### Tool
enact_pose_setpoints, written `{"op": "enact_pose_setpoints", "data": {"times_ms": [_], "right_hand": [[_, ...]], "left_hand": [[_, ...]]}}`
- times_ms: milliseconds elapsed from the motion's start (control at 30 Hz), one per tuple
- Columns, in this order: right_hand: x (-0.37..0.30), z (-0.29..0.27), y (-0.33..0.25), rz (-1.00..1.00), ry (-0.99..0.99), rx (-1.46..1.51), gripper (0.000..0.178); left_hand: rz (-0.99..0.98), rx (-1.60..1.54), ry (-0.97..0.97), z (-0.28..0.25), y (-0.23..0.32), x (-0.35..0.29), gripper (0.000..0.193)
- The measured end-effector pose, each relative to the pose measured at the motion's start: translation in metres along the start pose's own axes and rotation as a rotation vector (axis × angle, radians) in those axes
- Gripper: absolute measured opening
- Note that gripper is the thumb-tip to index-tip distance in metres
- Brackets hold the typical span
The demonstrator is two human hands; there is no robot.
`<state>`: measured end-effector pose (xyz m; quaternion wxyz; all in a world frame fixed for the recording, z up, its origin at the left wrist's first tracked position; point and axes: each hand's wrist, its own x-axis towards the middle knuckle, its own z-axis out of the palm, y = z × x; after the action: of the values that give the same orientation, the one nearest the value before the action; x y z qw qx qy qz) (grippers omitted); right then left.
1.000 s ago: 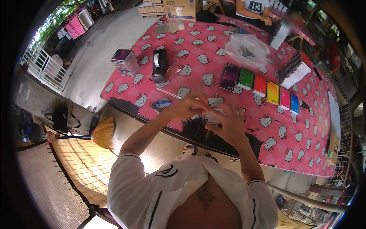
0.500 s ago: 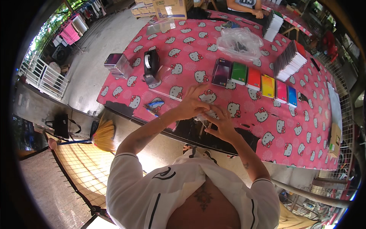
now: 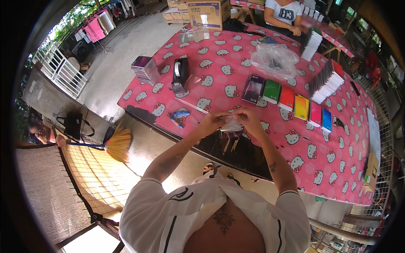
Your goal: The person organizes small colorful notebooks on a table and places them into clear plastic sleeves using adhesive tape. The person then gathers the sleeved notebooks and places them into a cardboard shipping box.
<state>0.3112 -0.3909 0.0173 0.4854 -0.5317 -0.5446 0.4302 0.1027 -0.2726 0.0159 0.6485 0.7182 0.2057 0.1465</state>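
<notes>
At the table's near edge, my left hand (image 3: 214,122) and my right hand (image 3: 249,120) are close together with fingertips pinched. Between them is a clear plastic wrapper (image 3: 230,125), gripped from both sides. What lies inside the wrapper is mostly hidden by my fingers and glare. Blue-handled pliers or snips (image 3: 179,114) lie left of my left hand. A black tape dispenser (image 3: 180,75) stands beyond them. Ahead on the right, a row holds a purple notebook (image 3: 254,88), a green notebook (image 3: 271,90), a red notebook (image 3: 287,98) and several others.
A pink patterned cloth (image 3: 219,74) covers the table. Wrapped notebooks form a stack (image 3: 145,69) at the far left. Taller notebook stacks (image 3: 327,81) stand at the right, near a crumpled plastic bag (image 3: 275,61). Across the table sits another person (image 3: 284,17). Cardboard boxes (image 3: 206,14) are behind.
My hands have gone from overlapping, spread fingers to a side-by-side pinch on the clear plastic. The whole view has shifted, so the table sits slightly lower and further right.
</notes>
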Motion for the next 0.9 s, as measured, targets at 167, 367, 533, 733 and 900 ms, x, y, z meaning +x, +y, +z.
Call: {"op": "enact_pose_setpoints", "data": {"times_ms": [167,367,533,733,900], "right_hand": [[-0.040,0.023,-0.051,-0.307,0.053,-0.387,0.042],[-0.051,0.042,-0.025,-0.492,0.222,-0.690,0.027],[-0.046,0.043,-0.032,-0.482,0.290,-0.665,0.016],[-0.036,0.050,-0.042,-0.205,0.336,-0.450,0.035],[-0.030,0.053,-0.062,-0.339,0.332,-0.825,0.038]], "left_hand": [[0.586,0.660,0.119,-0.004,0.023,-0.023,0.044],[0.714,1.155,0.065,0.008,0.049,-0.047,0.055],[0.609,0.791,-0.015,0.003,0.047,-0.034,0.030],[0.304,0.916,0.010,0.009,0.064,-0.007,0.028],[0.634,1.180,0.234,0.008,0.069,-0.002,0.040]]}}
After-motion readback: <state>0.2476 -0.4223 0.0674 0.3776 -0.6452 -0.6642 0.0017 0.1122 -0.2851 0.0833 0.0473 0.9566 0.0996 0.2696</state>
